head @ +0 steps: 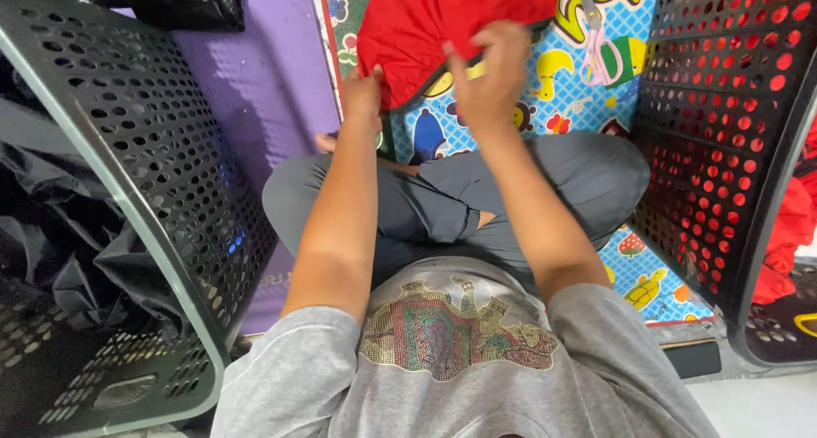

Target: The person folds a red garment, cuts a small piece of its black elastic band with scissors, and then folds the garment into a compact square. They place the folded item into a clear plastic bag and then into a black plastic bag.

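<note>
Red cloth: my left hand and right hand each pinch its near edge, mid-fold; next, align corners squarely.

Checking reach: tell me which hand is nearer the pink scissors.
Right. The right hand grips the red cloth just left of the scissors on the mat; the left hand holds the cloth's edge farther away.

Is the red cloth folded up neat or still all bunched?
Bunched. The red cloth hangs rumpled, with a rounded, creased edge, pinched by the left hand and right hand above the mat.
</note>
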